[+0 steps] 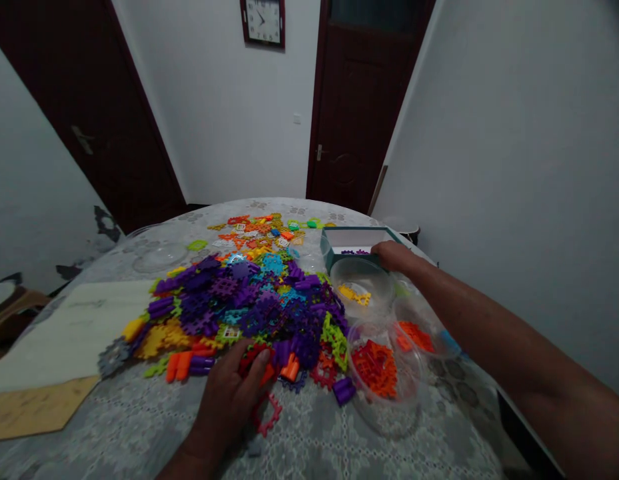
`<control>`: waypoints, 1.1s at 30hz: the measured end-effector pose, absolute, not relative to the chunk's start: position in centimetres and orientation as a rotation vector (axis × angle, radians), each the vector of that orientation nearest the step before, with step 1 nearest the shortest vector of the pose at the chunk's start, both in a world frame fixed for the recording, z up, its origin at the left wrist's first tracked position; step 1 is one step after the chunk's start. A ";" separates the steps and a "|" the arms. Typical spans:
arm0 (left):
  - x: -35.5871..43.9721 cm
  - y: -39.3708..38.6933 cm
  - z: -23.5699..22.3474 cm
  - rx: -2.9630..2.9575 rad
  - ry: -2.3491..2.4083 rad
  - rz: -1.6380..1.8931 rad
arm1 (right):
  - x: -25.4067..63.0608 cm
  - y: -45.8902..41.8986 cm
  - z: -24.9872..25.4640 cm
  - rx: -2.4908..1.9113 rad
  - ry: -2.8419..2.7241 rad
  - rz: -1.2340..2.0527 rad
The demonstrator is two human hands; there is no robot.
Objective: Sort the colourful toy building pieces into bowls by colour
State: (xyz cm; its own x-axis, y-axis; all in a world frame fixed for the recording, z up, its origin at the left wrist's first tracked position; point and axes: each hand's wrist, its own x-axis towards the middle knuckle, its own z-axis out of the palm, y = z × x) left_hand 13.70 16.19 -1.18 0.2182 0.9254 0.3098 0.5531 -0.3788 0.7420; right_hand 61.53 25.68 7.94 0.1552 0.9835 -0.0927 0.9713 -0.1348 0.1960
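Hand positions at the gear pile and the box

The left hand lay low at the near edge of the gear pile, back upward, thumb and fingers closed around red pieces. A red ring gear lay on the tablecloth, just nearer than the thumb. Orange connectors lay left of these fingers; a purple connector lay to their right. Farther right stood a clear tub of red and orange parts. The gear pile, mostly purple toothed gears and tubes mixed with cyan, lime and yellow pieces, spread directly beyond the left fingertips. A second tub, containing yellow parts, stood between the gear pile and the right forearm, just nearer than the right fingers.

The right arm extended forward from the right. The right hand was at the near right part of the box, fingertips hidden; whether they gripped anything could not be told. Purple parts lay inside, just left of those fingers. Loose orange, yellow and white pieces lay well beyond the left fingers. Beyond both hands were a door and a wall clock.
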 end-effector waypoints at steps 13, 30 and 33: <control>13.7 16.1 -1.0 2.213 1.243 1.166 | 59.5 23.6 7.7 2.360 1.852 0.261; 13.5 15.8 0.6 1.653 1.221 1.191 | 57.9 21.5 8.7 2.503 1.890 0.383; 13.5 15.9 1.6 1.396 1.103 1.201 | 55.1 19.5 10.7 2.550 2.059 0.483</control>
State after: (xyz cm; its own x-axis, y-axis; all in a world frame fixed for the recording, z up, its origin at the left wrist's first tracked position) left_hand 13.50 15.93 1.62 0.1087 0.9855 0.1304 0.0469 -0.1361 0.9896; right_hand 55.05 19.50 10.66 0.1908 0.9251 0.3284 0.9746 -0.2184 0.0488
